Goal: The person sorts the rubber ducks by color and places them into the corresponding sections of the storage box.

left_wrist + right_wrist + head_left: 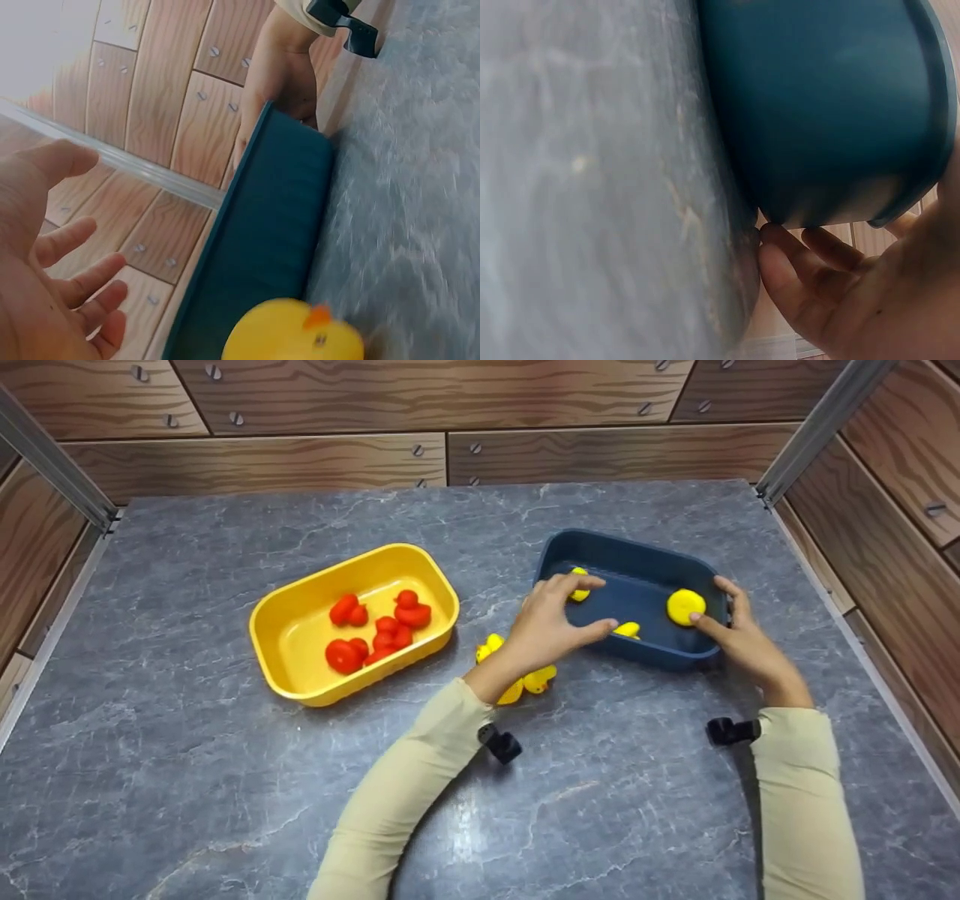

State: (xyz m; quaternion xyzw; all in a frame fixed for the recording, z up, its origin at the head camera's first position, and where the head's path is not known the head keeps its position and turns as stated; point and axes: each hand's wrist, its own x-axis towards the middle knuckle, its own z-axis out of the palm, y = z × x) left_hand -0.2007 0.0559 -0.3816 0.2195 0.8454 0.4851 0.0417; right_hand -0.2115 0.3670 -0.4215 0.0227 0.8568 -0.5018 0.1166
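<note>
My left hand (551,619) is over the near left side of a dark blue bin (630,598), thumb and fingers spread apart with nothing between them. Around the bin's right end my right hand (750,641) holds on, its thumb over the rim and its other fingers along the outer wall in the right wrist view. Inside lie a round yellow piece (685,606) by the right thumb and two small yellow toys (580,585), partly hidden by the left hand. Several yellow rubber ducks (538,680) sit on the table below the left wrist, partly covered by it.
To the left stands a yellow bin (300,649) with several red rubber ducks (345,656) in it. Both bins rest on a grey marbled table (225,780). Wood-patterned walls (450,397) enclose its back and sides.
</note>
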